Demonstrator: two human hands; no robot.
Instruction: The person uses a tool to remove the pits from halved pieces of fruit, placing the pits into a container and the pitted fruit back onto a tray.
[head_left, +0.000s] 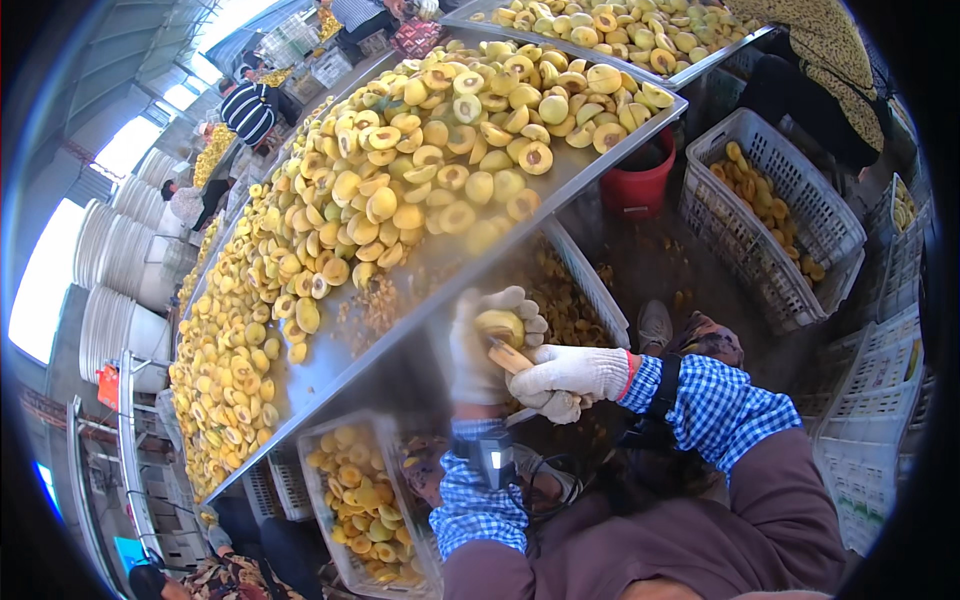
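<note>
My left hand, in a white knit glove, holds a yellow peach piece in its curled fingers. In my right hand, gloved the same way, is a tool with a light wooden handle. The tool's tip meets the lower side of the fruit; my fingers and the fruit hide its working end. Both hands are just in front of the metal rim of a sorting table. On that table lies a large heap of halved yellow peaches, many with brown hollows or stones showing.
Below my hands stands a crate holding brown scraps. A white crate of peach halves is at lower left. To the right are a red bucket and another crate with peaches. Other people work around the tables.
</note>
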